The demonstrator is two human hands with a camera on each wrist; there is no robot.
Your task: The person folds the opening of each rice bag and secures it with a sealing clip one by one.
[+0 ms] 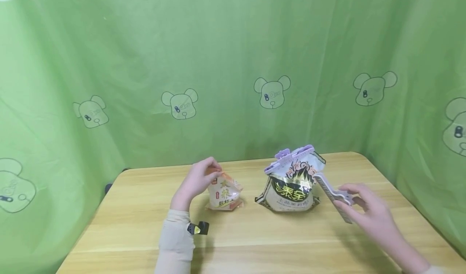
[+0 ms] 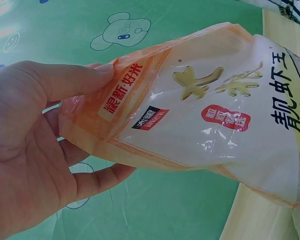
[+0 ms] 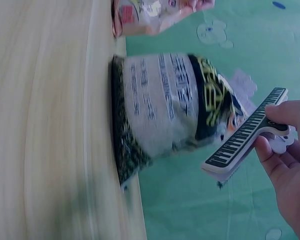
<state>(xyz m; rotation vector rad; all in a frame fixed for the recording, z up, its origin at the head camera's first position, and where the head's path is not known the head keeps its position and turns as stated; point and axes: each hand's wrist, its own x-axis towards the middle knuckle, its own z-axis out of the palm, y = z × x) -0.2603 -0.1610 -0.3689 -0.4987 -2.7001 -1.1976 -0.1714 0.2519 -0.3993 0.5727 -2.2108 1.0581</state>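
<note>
At nine o'clock from the right hand, whose fingers pinched a clip, the left hand held the orange bag.

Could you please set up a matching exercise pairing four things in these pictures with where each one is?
Things:
1. orange rice bag
2. black and white bag
3. purple clip
4. white clip

Places:
A. held in the right hand
B. clamped on a bag's top
C. gripped at the top by the left hand
D. standing on the table, not held

Pairs: 1-C, 2-D, 3-B, 4-A
</note>
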